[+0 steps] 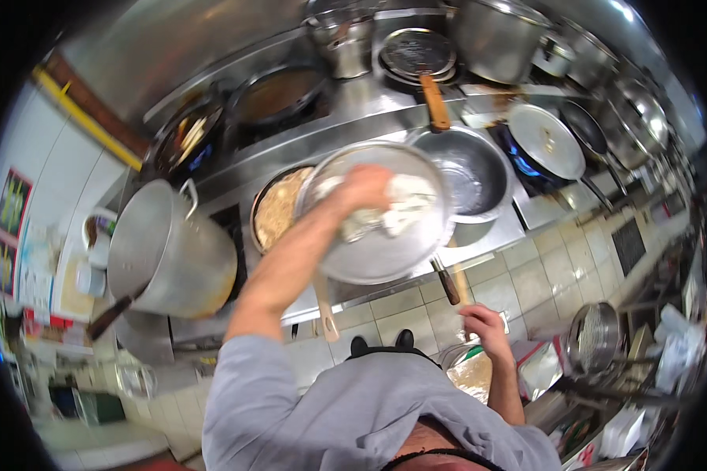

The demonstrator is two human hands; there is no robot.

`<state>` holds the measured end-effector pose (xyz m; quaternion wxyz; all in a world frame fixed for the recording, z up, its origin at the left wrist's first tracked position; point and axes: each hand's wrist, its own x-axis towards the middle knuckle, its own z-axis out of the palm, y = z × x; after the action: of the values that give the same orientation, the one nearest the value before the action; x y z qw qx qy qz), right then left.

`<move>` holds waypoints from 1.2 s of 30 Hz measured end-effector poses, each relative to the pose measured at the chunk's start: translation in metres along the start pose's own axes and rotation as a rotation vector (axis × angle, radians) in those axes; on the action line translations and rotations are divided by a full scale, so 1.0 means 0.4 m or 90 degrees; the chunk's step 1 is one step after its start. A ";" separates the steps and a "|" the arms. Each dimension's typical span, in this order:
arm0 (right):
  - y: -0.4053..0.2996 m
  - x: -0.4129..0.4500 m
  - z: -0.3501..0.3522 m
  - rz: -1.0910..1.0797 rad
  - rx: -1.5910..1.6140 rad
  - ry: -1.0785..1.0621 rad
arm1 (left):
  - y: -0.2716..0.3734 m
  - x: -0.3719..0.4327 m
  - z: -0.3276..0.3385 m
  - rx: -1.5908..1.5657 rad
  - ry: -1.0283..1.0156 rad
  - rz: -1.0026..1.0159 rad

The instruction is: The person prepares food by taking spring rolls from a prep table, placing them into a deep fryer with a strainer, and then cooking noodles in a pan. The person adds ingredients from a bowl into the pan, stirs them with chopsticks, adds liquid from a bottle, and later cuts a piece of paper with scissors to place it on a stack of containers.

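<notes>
My left hand [368,185] reaches into a wide, shallow metal bowl [383,259] and rests at white, soft-looking food [409,203] in it. The hand is blurred; whether its fingers grip the food cannot be told. Below and right of the bowl, my right hand [484,327] is raised with bent fingers, near a dark handle [446,284] and a light wooden handle. Left of the bowl, partly covered by it, lies a round pan of tan, crusted food [280,206]. A deep metal bowl [468,176] sits on the right.
A large stockpot [174,253] stands at left. Pans [280,94] line the back of the range. Blue flame burns under a frying pan [547,141] at right and under a left-hand pan with utensils [188,138]. A perforated metal container [592,338] is at lower right.
</notes>
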<state>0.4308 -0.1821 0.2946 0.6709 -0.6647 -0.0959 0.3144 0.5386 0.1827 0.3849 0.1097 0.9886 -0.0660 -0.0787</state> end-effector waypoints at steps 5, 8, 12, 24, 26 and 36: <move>-0.001 -0.110 -0.197 -0.004 0.123 0.206 | 0.228 0.234 0.077 0.045 -0.020 0.030; 0.020 -0.159 -0.262 -0.052 0.175 0.245 | 0.298 0.336 0.105 0.019 -0.019 -0.013; 0.004 -0.199 -0.244 -0.054 0.393 0.218 | 0.327 0.429 0.148 -0.010 0.017 -0.045; -0.078 -0.146 -0.165 -0.182 -0.412 0.373 | 0.292 0.430 0.242 -0.013 0.335 -0.055; -0.119 -0.122 -0.149 -0.326 -0.486 0.406 | 0.296 0.402 0.230 -0.065 0.341 -0.027; -0.294 0.031 -0.071 -0.554 -0.078 0.309 | 0.213 0.078 0.163 -0.195 0.412 -0.040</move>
<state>0.4906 -0.1896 0.4004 0.7025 -0.6553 -0.2239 -0.1642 0.5483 0.0821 0.3372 0.2692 0.9361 0.0147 0.2261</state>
